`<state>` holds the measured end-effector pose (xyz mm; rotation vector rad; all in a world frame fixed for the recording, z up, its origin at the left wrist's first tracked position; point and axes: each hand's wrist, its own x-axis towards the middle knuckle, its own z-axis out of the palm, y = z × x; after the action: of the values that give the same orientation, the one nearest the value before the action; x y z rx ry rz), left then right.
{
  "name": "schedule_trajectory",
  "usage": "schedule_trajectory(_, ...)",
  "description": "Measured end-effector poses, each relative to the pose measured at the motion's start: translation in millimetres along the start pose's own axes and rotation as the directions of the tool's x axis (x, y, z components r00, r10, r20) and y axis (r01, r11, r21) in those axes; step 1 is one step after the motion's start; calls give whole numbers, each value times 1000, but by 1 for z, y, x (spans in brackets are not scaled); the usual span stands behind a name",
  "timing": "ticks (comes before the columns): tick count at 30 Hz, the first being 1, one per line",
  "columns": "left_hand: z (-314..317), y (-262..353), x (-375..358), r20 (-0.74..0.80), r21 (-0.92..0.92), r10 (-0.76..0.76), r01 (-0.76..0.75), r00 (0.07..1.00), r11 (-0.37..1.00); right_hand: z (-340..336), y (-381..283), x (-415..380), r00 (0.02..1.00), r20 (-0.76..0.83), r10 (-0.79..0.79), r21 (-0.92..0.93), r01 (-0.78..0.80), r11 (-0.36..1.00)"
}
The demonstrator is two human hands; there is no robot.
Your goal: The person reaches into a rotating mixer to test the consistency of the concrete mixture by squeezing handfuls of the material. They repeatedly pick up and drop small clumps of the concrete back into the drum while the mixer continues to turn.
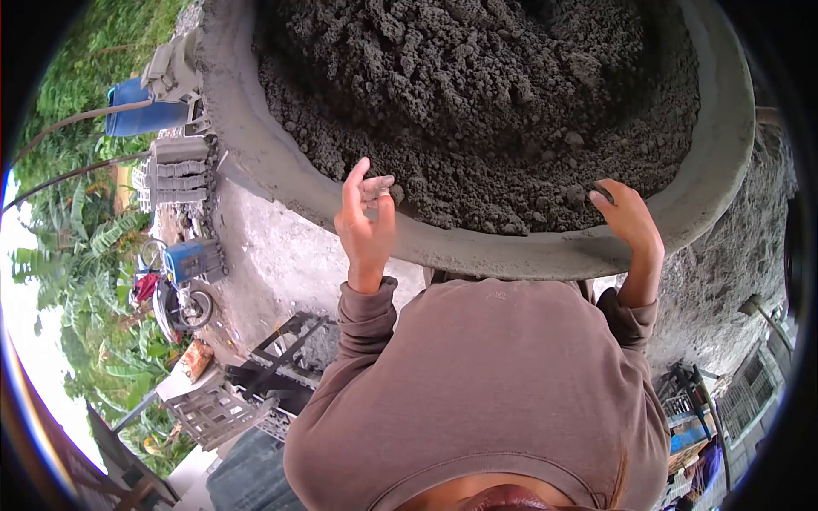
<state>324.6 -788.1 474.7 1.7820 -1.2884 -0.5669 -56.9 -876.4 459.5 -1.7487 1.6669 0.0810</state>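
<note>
A large round basin (281,183) with a grey-coated rim holds dark, crumbly wet mix (477,111), heaped toward the top of the view. My left hand (366,221) is raised over the near rim at the left, its index finger stretched out and the others bent, with grey residue on the fingertips. Over the near rim at the right, my right hand (629,220) has its fingers bent toward the mix, with a dark gap between thumb and fingers. I see nothing held in either hand.
Left of the basin are a blue barrel (141,108), stacked grey blocks (179,175) and a motorcycle (183,305). Plastic crates (217,413) lie at the lower left. A rough grey surface (724,247) and assorted items are at the right.
</note>
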Motion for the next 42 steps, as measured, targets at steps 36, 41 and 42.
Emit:
schedule_trajectory(36, -21, -24, 12, -296, 83, 152, -133, 943, 988, 3, -45, 12, 980, -133, -147, 127, 164, 978)
schedule_trajectory(41, -31, -39, 19, -317, 75, 166, -150, 934, 986, 14, -57, 18, 955, -213, -208, 69, 227, 971)
schedule_trajectory(42, -34, -45, 20, -343, 115, 213, -184, 915, 976, 16, -63, 19, 952, -220, -211, 92, 235, 968)
